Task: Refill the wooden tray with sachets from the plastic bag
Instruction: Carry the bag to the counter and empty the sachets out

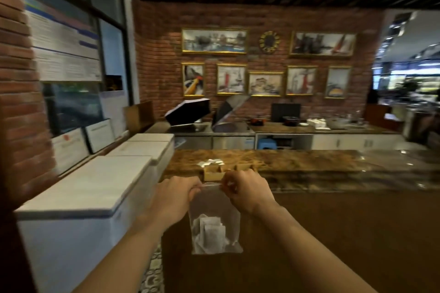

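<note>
Hanging in mid-air near the camera, plastic bag [215, 219] is pinched at its top edge by both hands: left hand [175, 194] grip clenched on top-left corner, right hand [247, 190] grip clenched on top-right. White sachets [209, 231] sit bunched at bag's bottom. Wooden tray [214, 172] rests on near edge of brown worktop [309, 164], just beyond the hands, w/ a few pale sachets in its left part; frame blurred. White chest freezers [95, 185] stand to the left.
</note>
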{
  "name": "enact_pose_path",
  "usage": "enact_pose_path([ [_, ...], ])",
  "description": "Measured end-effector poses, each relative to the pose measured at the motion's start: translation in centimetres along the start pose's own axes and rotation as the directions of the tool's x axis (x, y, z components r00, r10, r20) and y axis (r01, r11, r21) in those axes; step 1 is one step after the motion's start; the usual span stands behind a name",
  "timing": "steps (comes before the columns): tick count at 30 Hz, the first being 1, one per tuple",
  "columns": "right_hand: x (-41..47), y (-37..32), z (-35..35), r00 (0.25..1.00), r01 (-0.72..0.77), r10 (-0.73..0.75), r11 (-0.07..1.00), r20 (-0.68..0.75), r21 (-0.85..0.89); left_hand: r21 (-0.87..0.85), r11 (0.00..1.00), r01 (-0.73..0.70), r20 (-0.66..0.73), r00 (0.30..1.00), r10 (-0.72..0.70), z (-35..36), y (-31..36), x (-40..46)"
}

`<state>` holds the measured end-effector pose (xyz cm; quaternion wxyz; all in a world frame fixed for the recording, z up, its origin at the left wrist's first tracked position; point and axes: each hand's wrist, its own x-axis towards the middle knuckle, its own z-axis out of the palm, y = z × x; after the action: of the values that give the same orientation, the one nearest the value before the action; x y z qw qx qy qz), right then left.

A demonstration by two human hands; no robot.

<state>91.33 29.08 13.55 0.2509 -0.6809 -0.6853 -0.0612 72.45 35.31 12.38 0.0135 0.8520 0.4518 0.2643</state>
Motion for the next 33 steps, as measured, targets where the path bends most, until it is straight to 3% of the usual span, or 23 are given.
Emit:
enact_pose_path([
  [6,-1.2,4.1,-1.3,0.995,-0.103,0.103,0.994,0.001,-0.041,-0.009,0.993,-0.116,0.000,0.993,0.116,2.6,3.5,1.9],
  [14,-0.5,5.2,-1.0,0.993,-0.114,0.112,0.991,-0.031,-0.075,-0.005,0.995,-0.101,0.068,0.993,0.101,2.8,4.0,3.4],
  [33,3.4,13.0,0.3,0.995,-0.061,0.063,0.998,-0.074,0.029,0.009,0.997,-0.082,0.133,0.988,0.080,7.3,6.4,9.2],
])
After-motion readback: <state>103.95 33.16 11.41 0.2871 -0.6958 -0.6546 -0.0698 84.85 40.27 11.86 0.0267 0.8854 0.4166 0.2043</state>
